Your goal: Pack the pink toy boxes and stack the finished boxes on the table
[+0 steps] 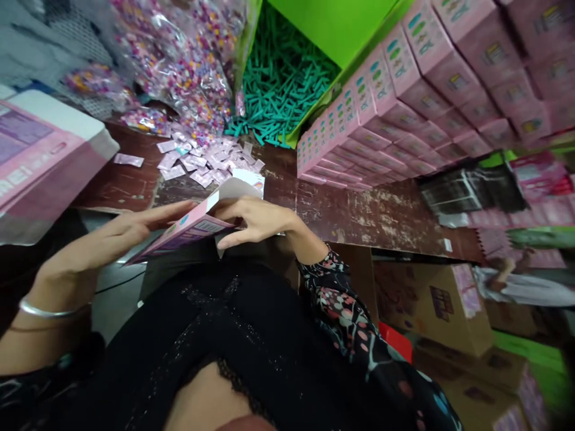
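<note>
My left hand [121,230] lies along the left side of a flat pink carton [188,230] and holds it above my lap. My right hand [254,218] grips the carton's open end, fingers curled at the white flap [236,188]. The carton is tilted, its printed face turned up. Just beyond it, small pink sachets [202,161] lie scattered on the worn brown table [359,212].
Stacked pink boxes [404,102] fill the table's right. A green bin of teal sticks [283,78] stands behind, beside clear bags of coloured pieces [179,60]. More pink cartons [40,155] sit at left. Cardboard boxes [431,305] rest below right, near another person [521,284].
</note>
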Tool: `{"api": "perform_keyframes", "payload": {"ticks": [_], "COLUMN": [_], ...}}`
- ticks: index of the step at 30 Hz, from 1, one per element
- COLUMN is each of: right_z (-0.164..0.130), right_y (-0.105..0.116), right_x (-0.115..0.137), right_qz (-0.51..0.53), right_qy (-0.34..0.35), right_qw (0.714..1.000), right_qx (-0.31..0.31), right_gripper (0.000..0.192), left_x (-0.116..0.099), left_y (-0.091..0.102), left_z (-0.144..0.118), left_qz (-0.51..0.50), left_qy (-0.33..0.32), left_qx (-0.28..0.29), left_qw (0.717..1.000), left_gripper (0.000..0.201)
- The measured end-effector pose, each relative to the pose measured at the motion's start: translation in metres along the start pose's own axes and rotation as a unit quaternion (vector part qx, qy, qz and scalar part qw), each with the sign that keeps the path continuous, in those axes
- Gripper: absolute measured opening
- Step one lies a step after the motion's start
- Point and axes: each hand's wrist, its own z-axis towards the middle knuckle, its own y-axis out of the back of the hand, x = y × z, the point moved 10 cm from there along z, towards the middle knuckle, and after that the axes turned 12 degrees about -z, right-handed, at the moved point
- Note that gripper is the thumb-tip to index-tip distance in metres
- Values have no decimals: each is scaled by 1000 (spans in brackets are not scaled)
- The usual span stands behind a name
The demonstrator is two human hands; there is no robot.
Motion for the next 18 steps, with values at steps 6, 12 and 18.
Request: {"api": "perform_keyframes", "payload": {"ticks": [6, 12, 18], "right_z": [9, -33, 17], "right_y": [-18, 38, -19], "right_x": [-3, -11, -60], "right_qz": [53, -17, 54], "right_qy": [-9, -157, -157], "right_qw": [999, 918, 943], "right_qx": [3, -363, -289], "right_gripper": [53, 70, 93], "left_x": [31, 52, 65], "left_y": [-12, 48, 50], "left_z": [-20, -35, -50], "left_qz": [41, -86, -101], "left_qy": [69, -32, -103], "left_qx": [97, -243, -330], "left_qw": [992, 966, 933], "left_gripper": [57, 61, 101]}}
